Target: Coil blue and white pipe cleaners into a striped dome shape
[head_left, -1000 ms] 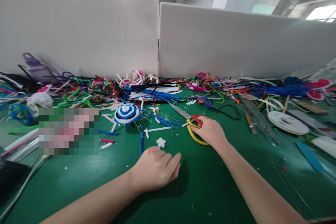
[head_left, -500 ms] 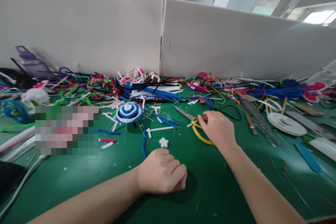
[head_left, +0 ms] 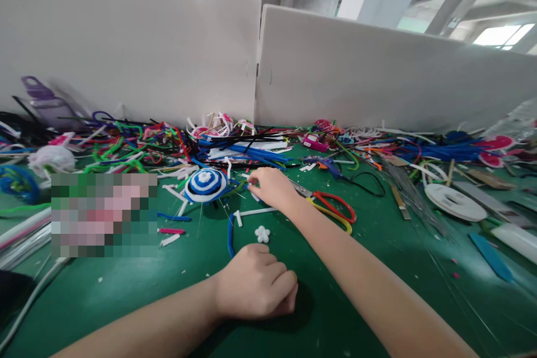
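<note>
My left hand (head_left: 259, 285) rests on the green table as a fist, palm side down; anything inside it is hidden. In front of it lies a small white flower (head_left: 262, 234) of fuzzy pipe cleaner. My right hand (head_left: 271, 187) reaches across with thumb and fingers bent together at short white scraps (head_left: 254, 194); what the fingertips hold, if anything, is too small to make out. Just left of them is a blue and white spiral disc (head_left: 205, 183) with a white flower on top. Scissors (head_left: 335, 208) with red and yellow handles lie open beside my right wrist, untouched.
Tangled pipe cleaners (head_left: 247, 148) line the back below a grey partition (head_left: 168, 50). A blue glue gun (head_left: 329, 166) lies behind the scissors. Right are a white spool (head_left: 455, 202) and thin wires (head_left: 415, 201); left, a purple bottle (head_left: 48, 103) and a pixelated patch.
My right hand has let go of the scissors and moved left to the scraps by the spiral disc. The scissors stay on the table. My left fist has hardly moved.
</note>
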`<state>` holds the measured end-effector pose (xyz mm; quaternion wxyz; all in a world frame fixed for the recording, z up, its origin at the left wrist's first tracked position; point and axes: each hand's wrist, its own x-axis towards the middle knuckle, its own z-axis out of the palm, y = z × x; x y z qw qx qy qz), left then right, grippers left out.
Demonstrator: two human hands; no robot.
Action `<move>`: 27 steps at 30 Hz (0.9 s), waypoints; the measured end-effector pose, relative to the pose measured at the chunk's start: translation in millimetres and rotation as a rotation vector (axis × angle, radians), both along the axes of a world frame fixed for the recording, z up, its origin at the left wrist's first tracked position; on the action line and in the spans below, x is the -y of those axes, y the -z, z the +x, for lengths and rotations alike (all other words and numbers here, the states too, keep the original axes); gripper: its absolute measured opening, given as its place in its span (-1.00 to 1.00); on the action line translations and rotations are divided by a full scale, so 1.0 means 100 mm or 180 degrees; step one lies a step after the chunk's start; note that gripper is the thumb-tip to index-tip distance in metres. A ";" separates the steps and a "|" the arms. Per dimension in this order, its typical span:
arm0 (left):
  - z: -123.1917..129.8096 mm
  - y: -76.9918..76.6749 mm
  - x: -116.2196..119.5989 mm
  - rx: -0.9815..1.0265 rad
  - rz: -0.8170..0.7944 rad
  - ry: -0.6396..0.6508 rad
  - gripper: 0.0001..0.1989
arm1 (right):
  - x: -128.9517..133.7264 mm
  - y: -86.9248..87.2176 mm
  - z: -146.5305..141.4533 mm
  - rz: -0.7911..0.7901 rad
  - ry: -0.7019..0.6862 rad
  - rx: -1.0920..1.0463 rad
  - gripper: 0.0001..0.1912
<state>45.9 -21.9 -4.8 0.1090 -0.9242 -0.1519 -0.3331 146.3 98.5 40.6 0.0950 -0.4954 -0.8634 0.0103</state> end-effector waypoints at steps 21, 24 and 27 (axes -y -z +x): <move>-0.02 0.04 0.00 0.0223 -0.0391 -0.0166 -0.81 | 0.28 -0.24 0.41 -0.0189 0.0795 -0.0037 -0.82; -0.03 0.04 -0.02 0.0270 -0.0559 -0.0204 -0.83 | 0.32 -0.26 0.55 -0.0130 0.0805 -0.0189 -0.84; -0.04 0.03 -0.02 0.0291 -0.0691 -0.0231 -0.82 | 0.36 -0.28 0.69 -0.0146 0.0942 -0.0387 -0.88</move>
